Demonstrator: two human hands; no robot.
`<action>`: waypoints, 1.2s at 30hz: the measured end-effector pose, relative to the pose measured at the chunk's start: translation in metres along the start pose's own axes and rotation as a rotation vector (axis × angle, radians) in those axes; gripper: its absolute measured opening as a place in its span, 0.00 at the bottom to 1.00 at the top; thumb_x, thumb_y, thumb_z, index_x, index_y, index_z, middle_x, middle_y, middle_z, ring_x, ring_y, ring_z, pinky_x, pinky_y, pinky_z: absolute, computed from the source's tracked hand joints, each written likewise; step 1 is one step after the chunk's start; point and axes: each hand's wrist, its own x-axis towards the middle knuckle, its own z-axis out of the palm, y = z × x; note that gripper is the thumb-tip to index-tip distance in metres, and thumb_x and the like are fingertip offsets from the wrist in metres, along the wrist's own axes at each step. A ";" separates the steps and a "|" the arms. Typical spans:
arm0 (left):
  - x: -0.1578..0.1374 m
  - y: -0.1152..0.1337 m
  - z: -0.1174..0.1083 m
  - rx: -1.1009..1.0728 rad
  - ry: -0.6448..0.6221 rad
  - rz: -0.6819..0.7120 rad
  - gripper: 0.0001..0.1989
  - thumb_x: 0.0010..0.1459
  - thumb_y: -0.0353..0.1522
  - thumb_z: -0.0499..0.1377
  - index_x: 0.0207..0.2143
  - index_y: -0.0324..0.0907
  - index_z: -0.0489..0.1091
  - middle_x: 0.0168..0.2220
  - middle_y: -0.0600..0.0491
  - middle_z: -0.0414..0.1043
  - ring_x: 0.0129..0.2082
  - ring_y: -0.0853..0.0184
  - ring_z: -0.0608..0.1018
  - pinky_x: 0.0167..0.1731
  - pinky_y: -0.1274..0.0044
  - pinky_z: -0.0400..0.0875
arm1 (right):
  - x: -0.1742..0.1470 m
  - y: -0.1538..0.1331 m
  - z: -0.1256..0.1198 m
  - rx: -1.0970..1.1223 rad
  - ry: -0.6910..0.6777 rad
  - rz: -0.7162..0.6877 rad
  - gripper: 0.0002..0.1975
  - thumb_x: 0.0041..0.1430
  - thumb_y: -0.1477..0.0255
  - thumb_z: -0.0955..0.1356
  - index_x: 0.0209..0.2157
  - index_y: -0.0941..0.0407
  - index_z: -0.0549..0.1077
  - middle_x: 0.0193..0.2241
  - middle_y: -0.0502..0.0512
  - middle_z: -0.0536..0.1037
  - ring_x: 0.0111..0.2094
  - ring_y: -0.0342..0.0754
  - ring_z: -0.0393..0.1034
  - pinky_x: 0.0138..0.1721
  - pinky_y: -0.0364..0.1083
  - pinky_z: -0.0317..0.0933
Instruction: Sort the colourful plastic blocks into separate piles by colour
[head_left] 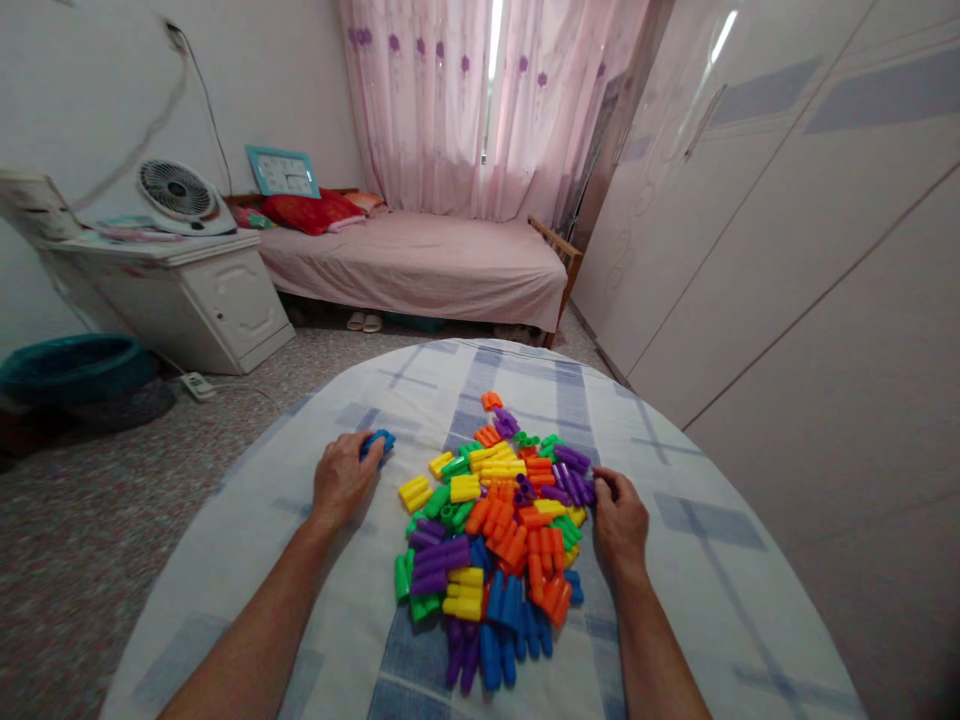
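A heap of plastic toy building pieces [501, 520], shaped like joined tubes, lies on the round table in orange, yellow, green, purple and blue. Left of the heap, my left hand [346, 478] is closed on a blue toy piece [381, 441], which sticks out past the thumb and fingers. My right hand [622, 518] rests at the heap's right side with its fingers curled. Its fingertips are right beside several purple pieces [574, 484]. Whether anything is inside those curled fingers is hidden.
A white and blue checked cloth [712, 600] covers the table. Beyond it stand a bed [450, 250], a white cabinet [217, 300] with a fan [178, 192], and a wardrobe [750, 230] on the right. A teal basin [79, 365] is at left.
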 end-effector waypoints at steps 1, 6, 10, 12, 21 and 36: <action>-0.002 0.000 0.004 -0.023 0.024 0.007 0.23 0.60 0.42 0.46 0.44 0.36 0.72 0.41 0.42 0.73 0.42 0.57 0.73 0.45 0.68 0.66 | 0.000 0.000 0.000 0.000 0.004 -0.008 0.19 0.53 0.62 0.59 0.39 0.57 0.75 0.38 0.60 0.77 0.40 0.53 0.70 0.43 0.49 0.59; -0.009 0.024 0.000 -0.144 0.234 0.116 0.18 0.59 0.38 0.49 0.47 0.39 0.70 0.49 0.43 0.68 0.51 0.57 0.69 0.52 0.65 0.63 | 0.000 0.002 0.001 -0.007 0.011 -0.005 0.19 0.53 0.63 0.60 0.38 0.57 0.75 0.37 0.60 0.77 0.39 0.52 0.70 0.42 0.49 0.59; -0.019 0.062 -0.029 -0.330 -0.200 0.451 0.12 0.58 0.35 0.52 0.42 0.42 0.71 0.42 0.50 0.72 0.44 0.64 0.74 0.47 0.72 0.67 | 0.001 0.003 0.001 -0.006 0.010 -0.012 0.19 0.53 0.62 0.60 0.38 0.57 0.75 0.37 0.60 0.77 0.38 0.52 0.70 0.42 0.49 0.59; -0.025 0.077 -0.040 -0.337 -0.419 0.577 0.12 0.56 0.35 0.56 0.42 0.43 0.71 0.41 0.50 0.72 0.43 0.65 0.74 0.45 0.74 0.68 | 0.001 0.002 0.001 -0.010 0.015 -0.017 0.20 0.53 0.62 0.59 0.38 0.58 0.75 0.37 0.60 0.78 0.38 0.52 0.70 0.42 0.49 0.59; -0.019 0.068 -0.024 -0.317 -0.401 0.488 0.16 0.55 0.29 0.52 0.44 0.42 0.72 0.46 0.49 0.71 0.47 0.64 0.72 0.50 0.74 0.65 | 0.002 0.004 0.002 -0.022 0.014 -0.007 0.20 0.52 0.63 0.59 0.39 0.58 0.76 0.38 0.60 0.78 0.38 0.52 0.70 0.42 0.49 0.59; -0.019 0.057 -0.010 -0.179 -0.451 0.374 0.23 0.50 0.28 0.54 0.50 0.41 0.67 0.43 0.48 0.70 0.42 0.64 0.73 0.44 0.75 0.67 | -0.002 -0.004 -0.001 -0.012 0.010 -0.003 0.20 0.53 0.63 0.59 0.39 0.58 0.75 0.37 0.60 0.77 0.38 0.52 0.70 0.41 0.48 0.59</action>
